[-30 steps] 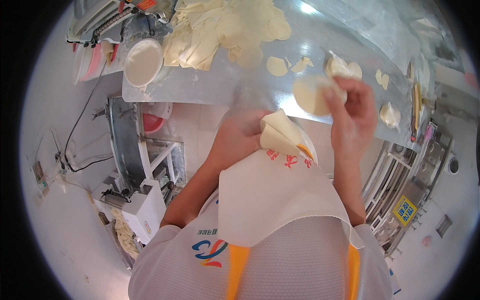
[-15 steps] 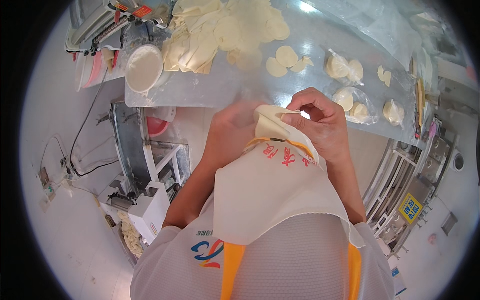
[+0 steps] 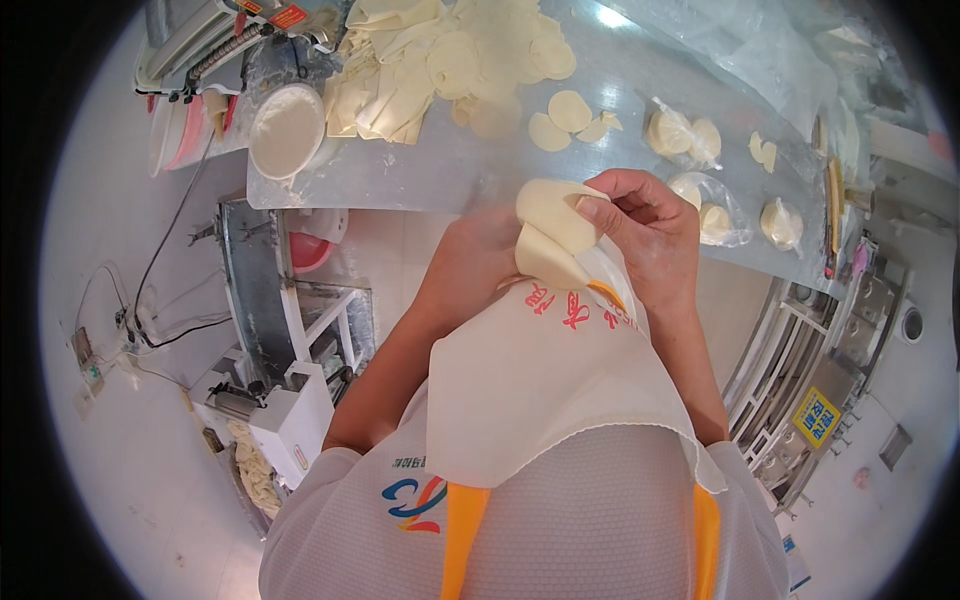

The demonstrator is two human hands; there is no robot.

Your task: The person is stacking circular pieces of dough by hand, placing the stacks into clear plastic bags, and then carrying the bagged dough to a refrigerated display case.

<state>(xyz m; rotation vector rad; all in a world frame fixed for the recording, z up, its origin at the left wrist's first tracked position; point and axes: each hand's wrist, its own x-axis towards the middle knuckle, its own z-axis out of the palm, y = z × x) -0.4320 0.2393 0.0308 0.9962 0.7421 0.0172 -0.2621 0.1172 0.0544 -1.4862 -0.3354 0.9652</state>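
Pale round dough wrappers [image 3: 548, 225] are held in front of my chest, just short of the table's near edge. Their upper round lies broad and smooth, while a lower layer folds down beneath it. My right hand [image 3: 650, 235] pinches the right rim between thumb and curled fingers. On the other side my left hand [image 3: 472, 262] is closed on the wrappers' left edge; its fingers are blurred and partly hidden. How many layers are held I cannot tell. Behind the wrappers hangs a cream apron [image 3: 540, 390] with orange straps.
The metal table [image 3: 400, 185] carries a heap of dough sheets [image 3: 385, 95], loose dough rounds [image 3: 568, 112] and a tub of flour [image 3: 287, 130]. At its right lie bagged wrapper stacks [image 3: 685, 135]. A machine [image 3: 290, 415] stands lower left; a metal rack [image 3: 790, 385] stands lower right.
The wrappers have turned and spread, so more of the upper round's face shows. My right hand has shifted slightly right, still pinching the rim. My left hand has moved little.
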